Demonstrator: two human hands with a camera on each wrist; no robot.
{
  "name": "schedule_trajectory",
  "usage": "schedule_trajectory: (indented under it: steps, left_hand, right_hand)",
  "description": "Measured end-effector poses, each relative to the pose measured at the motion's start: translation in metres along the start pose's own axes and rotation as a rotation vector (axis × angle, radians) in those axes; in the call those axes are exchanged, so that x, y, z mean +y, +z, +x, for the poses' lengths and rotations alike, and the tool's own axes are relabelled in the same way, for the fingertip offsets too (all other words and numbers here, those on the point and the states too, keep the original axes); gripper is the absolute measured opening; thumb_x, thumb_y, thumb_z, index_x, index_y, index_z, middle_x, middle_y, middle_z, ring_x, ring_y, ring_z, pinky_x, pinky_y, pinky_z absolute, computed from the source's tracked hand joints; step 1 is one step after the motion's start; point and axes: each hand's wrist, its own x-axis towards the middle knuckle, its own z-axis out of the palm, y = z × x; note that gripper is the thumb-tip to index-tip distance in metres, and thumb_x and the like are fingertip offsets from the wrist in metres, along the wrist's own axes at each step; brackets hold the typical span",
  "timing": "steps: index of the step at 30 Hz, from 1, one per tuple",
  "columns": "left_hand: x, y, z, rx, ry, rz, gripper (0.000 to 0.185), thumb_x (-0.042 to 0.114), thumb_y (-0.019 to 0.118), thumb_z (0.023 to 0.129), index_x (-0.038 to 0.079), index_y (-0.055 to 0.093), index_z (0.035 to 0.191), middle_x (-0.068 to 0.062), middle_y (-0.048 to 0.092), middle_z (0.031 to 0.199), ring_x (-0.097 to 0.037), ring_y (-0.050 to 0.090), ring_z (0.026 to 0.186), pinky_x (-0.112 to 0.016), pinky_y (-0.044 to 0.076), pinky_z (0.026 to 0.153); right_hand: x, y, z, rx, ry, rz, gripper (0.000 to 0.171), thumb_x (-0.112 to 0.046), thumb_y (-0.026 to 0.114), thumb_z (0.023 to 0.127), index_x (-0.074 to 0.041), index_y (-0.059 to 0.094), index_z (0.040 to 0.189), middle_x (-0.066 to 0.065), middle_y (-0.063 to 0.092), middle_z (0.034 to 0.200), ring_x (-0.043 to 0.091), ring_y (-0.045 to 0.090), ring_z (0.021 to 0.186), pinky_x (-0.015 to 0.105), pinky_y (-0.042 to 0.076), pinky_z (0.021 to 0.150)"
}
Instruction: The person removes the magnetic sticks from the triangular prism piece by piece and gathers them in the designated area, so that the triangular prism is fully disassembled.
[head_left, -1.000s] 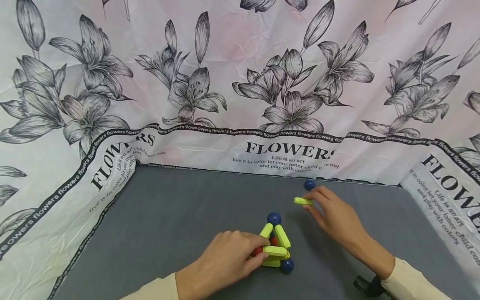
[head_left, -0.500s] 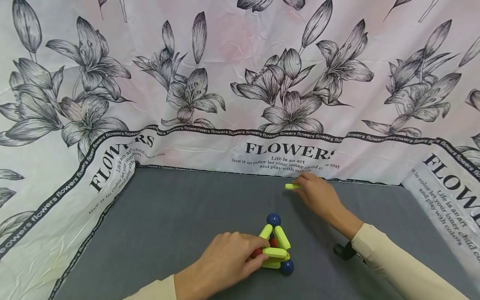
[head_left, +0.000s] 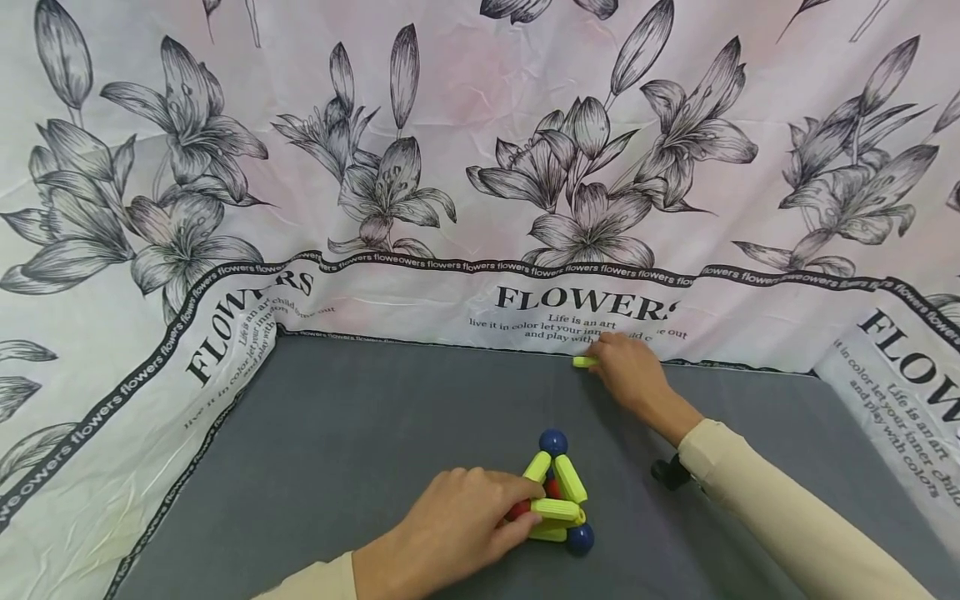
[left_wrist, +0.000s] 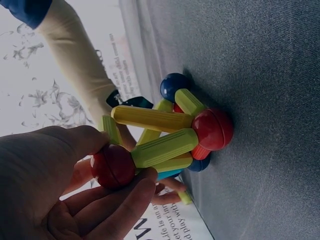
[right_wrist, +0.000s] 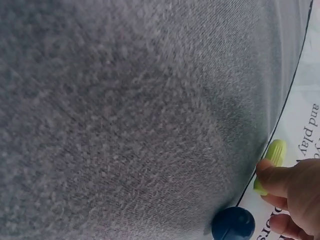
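Note:
A frame of yellow-green rods and red and blue balls, like a magnetic building set [head_left: 555,510], stands on the grey cloth. My left hand [head_left: 453,518] pinches one of its red balls [left_wrist: 114,168] between thumb and fingers, at the near left corner. A blue ball [head_left: 553,442] tops the far end of the frame. At the back of the table, my right hand [head_left: 636,379] pinches a yellow-green rod [right_wrist: 276,151] by one end. Close beside those fingers lies a loose blue ball [right_wrist: 233,223], which the hand hides in the head view.
White fabric printed with flowers and lettering [head_left: 592,304] rises along the table's back edge, right behind the right hand. Similar fabric lines the left side [head_left: 217,367] and the right side. A dark device [head_left: 670,473] hangs under the right wrist.
The right hand has gone back and slightly left with its rod, up to the rear edge. The loose blue ball has dropped out of the head view. My left hand keeps its hold.

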Motion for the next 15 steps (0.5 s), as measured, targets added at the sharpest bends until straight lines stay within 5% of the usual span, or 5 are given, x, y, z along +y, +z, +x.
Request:
schedule_trajectory:
  steps: [15]
  left_hand:
    - [0.0011, -0.0018, 0.0012, -0.008, -0.013, 0.002, 0.016, 0.033, 0.069, 0.104, 0.027, 0.077, 0.117, 0.021, 0.062, 0.086, 0.008, 0.048, 0.063, -0.011, 0.041, 0.055]
  right_hand:
    - [0.0020, 0.0050, 0.0022, -0.034, -0.011, -0.056, 0.019, -0.010, 0.089, 0.085, -0.006, 0.081, 0.101, 0.009, 0.073, 0.097, 0.033, 0.069, 0.096, 0.053, 0.049, 0.088]
